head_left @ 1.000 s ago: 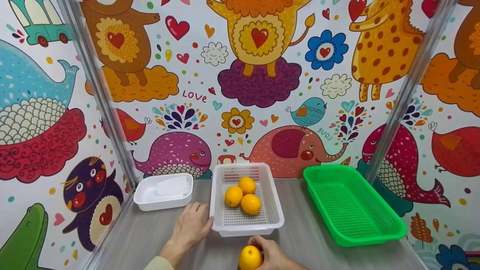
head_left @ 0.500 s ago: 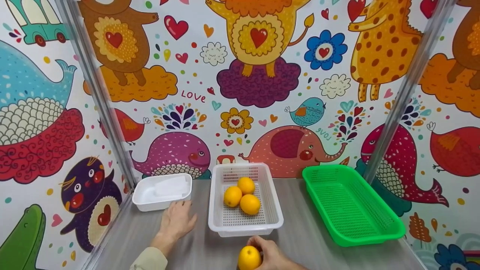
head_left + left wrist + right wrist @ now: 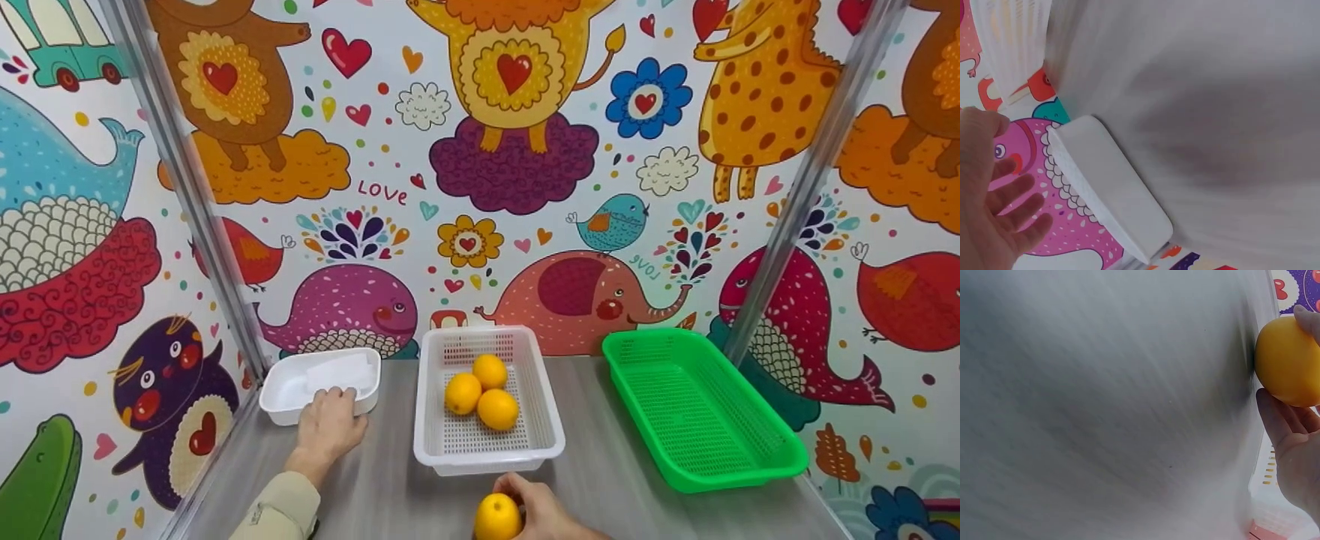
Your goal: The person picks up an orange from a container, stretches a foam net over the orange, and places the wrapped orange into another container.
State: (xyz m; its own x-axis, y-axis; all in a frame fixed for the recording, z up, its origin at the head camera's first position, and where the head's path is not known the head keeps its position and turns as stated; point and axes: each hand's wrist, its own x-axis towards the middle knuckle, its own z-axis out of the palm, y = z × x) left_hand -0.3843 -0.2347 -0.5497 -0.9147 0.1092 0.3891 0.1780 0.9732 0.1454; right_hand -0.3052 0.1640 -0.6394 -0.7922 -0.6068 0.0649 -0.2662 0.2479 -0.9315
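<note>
My right hand (image 3: 543, 510) holds an orange (image 3: 497, 517) at the near side of the table. Thumb and fingers lie on either side of this orange (image 3: 1289, 363) in the right wrist view. At the left, my left hand (image 3: 330, 429) is by the near rim of a small white tub (image 3: 281, 416), in which a white, flat, sheet-like piece (image 3: 341, 373) lies. The left wrist view has the left hand (image 3: 994, 197) with loosely bent, spread fingers and nothing between them, beside the tub (image 3: 1117, 183). Whether it touches the rim I cannot tell.
A white perforated basket (image 3: 495, 460) with three oranges (image 3: 498, 409) stands in the middle of the grey table (image 3: 585, 442). To its right is a green perforated basket (image 3: 739, 481). Cartoon-printed walls (image 3: 517, 232) enclose the table's back and sides.
My left hand has left the side of the white basket and moved left to the small white tub. The right hand keeps holding the orange in about the same place.
</note>
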